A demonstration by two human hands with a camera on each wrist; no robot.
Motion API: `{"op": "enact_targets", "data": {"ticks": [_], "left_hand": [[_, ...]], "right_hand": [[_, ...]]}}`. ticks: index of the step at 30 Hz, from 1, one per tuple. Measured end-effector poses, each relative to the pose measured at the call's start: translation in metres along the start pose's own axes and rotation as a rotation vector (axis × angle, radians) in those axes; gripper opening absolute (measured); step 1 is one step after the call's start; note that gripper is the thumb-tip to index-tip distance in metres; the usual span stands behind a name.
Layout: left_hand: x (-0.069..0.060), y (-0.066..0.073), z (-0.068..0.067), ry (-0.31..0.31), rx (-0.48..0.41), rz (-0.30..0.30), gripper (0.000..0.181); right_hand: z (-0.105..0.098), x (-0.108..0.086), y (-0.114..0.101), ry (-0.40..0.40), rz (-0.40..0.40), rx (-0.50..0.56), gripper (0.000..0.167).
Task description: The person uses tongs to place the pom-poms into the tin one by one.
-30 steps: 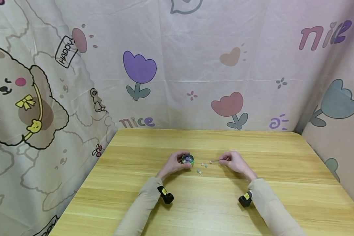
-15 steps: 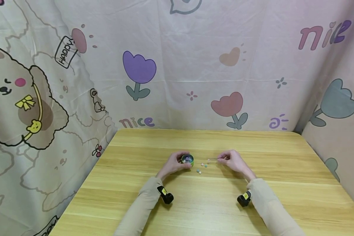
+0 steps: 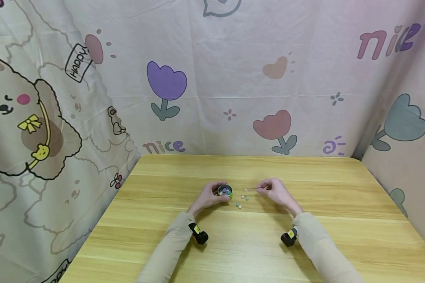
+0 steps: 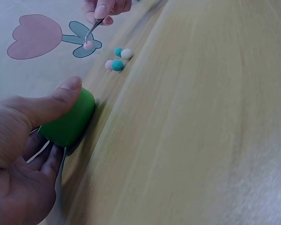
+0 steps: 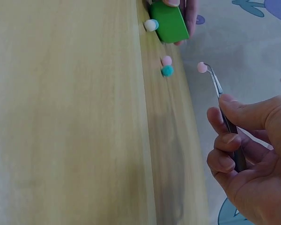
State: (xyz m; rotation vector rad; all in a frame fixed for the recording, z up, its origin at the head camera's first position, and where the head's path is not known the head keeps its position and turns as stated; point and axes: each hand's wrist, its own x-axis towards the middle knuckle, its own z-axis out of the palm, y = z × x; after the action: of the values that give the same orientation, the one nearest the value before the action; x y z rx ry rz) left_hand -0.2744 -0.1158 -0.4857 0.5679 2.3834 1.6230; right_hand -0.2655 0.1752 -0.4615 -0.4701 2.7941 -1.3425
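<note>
My left hand (image 3: 210, 194) grips a small round green container (image 4: 71, 119) on the table, thumb on the near side and fingers behind. In the head view its open top shows small balls inside, one of them purple. Between thumb and fingers, my right hand (image 5: 253, 145) pinches a pair of tweezers (image 5: 227, 118) with bent tips. Those tips hold a pink ball (image 5: 202, 67) above the table, to the right of the container. On the wood between the hands lie a white ball (image 4: 126, 54), another pink ball (image 5: 166, 60) and two teal balls, one teal ball (image 5: 167, 71) touching the pink one.
A light wooden table (image 3: 248, 251) spans the space under both arms. Printed cloth (image 3: 219, 78) hangs behind it and at both sides. A black camera (image 3: 199, 235) is strapped to the left wrist, a second camera (image 3: 289, 237) to the right.
My right hand has moved left toward the container, carrying the tweezers and the pink ball up off the table. The left hand and container stay in place.
</note>
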Motion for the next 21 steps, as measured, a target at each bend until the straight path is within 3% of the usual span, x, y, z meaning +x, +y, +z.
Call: {"op": "enact_targets", "data": {"ticks": [21], "left_hand": [[0.001, -0.002, 0.001, 0.000, 0.000, -0.003, 0.062]], "right_hand": [[0.012, 0.007, -0.021, -0.013, 0.000, 0.046, 0.011]]}}
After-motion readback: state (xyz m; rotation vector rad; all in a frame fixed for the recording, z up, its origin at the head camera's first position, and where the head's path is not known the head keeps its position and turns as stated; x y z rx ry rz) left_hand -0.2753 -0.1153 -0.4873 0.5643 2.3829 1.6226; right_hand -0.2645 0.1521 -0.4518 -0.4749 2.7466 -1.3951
